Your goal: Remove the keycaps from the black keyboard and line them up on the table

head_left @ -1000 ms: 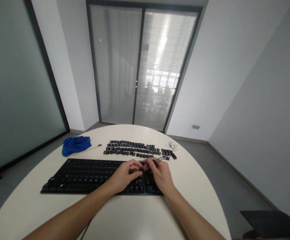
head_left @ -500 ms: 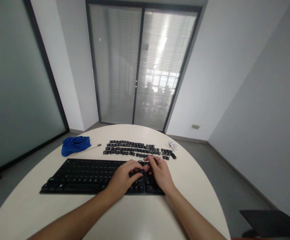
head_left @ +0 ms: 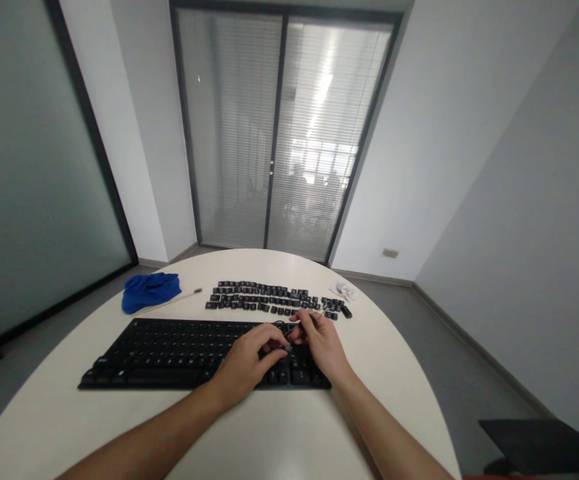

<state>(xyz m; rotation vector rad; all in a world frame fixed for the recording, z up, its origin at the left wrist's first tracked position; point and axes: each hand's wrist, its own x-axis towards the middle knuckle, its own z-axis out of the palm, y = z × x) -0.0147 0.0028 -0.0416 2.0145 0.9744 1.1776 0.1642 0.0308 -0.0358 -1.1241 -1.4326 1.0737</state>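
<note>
A black keyboard (head_left: 169,353) lies across the round white table (head_left: 279,433); many of its key positions have no caps. My left hand (head_left: 252,360) rests over the right part of the keyboard, thumb and fingers curled towards each other; whatever sits at their tips is too small to make out. Beside it, my right hand (head_left: 319,337) pinches a thin, dark, pen-like tool (head_left: 315,321) above the number-pad side. Rows of loose black keycaps (head_left: 254,289) lie behind the keyboard, and a smaller group (head_left: 339,305) is beyond my right hand.
A crumpled blue cloth (head_left: 152,291) lies at the table's back left, with a thin brush (head_left: 174,301) beside it. White crumpled scraps (head_left: 343,291) are at the back right. A black chair part (head_left: 544,443) shows at the lower right, beyond the table edge.
My right hand has shifted slightly, its fingers now a little apart from my left fingertips. My left hand has moved slightly to the right over the keyboard.
</note>
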